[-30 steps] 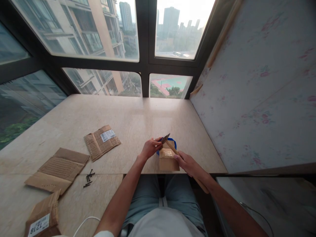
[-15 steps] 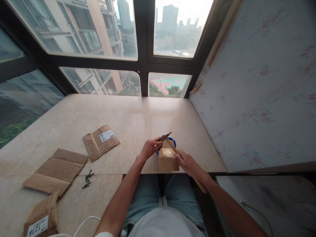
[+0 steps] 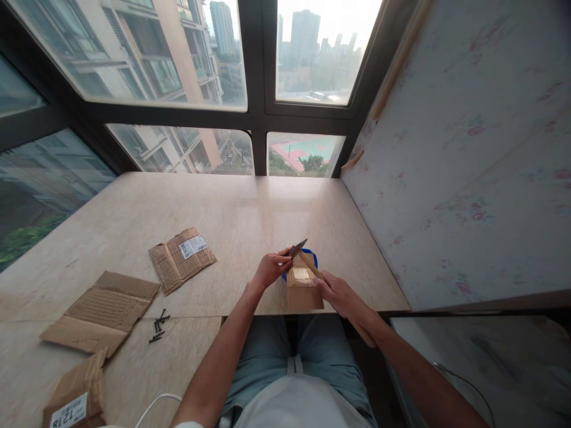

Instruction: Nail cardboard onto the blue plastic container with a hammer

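Note:
A small cardboard piece (image 3: 304, 290) lies at the near edge of the marble table (image 3: 232, 220), over a blue object (image 3: 314, 257). My right hand (image 3: 335, 293) is wrapped round the wooden handle of a hammer (image 3: 305, 259), whose dark metal head points up and to the left above the cardboard. My left hand (image 3: 270, 267) is closed in a pinch right beside the hammer head, on the cardboard's far left corner; what its fingertips hold is too small to make out.
Flattened cardboard pieces lie to the left: one with a white label (image 3: 182, 258), a larger one (image 3: 100, 312), and a labelled one at the near left corner (image 3: 75, 399). Several dark nails (image 3: 159, 325) lie between them. A floral wall (image 3: 464, 154) stands on the right, windows behind.
Almost nothing has moved. The hammer head has tilted slightly; both hands stay at the small cardboard piece.

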`<state>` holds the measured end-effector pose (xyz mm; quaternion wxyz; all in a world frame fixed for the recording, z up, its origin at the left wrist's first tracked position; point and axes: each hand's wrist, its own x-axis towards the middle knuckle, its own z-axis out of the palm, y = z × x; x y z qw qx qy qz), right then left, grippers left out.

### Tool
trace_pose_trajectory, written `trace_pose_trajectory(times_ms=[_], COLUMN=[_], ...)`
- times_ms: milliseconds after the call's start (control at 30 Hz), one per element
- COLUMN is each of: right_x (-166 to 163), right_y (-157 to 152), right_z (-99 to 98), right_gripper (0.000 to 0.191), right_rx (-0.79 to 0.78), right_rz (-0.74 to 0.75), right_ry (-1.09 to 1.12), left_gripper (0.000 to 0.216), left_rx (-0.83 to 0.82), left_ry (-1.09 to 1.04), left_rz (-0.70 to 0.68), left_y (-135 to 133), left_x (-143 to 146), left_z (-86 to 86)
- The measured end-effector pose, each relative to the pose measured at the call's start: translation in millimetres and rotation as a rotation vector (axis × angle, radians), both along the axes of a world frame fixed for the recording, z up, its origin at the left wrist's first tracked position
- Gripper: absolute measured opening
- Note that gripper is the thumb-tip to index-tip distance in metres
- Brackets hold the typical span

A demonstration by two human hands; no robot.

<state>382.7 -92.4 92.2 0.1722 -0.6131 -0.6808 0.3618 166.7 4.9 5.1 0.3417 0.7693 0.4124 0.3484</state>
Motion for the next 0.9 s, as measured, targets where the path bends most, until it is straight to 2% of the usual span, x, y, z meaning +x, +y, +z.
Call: trace_pose_trajectory(times_ms=[100,300,433,700,900], right_x=[0,1,0,-4,-3], right_y=[0,-2,-4,-9,-13], right_z=[2.0,1.5,4.7,1.1,-3.4], right_gripper=[0.03,0.03,0.032,0.03,0.028], right_rx=[0.026,-0.036,-0.025,-0.087,-0.112], right_rz=[-0.043,0.015,-0.048,-0.079,-0.106], right_ry=[0.01,0.001,0.047,0.102,0.156], left_gripper=[0.018,0.018,0.019,0.018,0.03], left_rx=[-0.008,-0.024,-0.026,-0.011,-0.074], left_ry=[-0.007,-0.03,-0.005,0.096,-0.07], left_rz=[0.029,0.004,0.044,0.071,0.048], left_y=[0,-1,-2,-8,-10], left_x=[0,0,0,3,0], left_z=[-0.1,0.2,0.2,14.6,13.5])
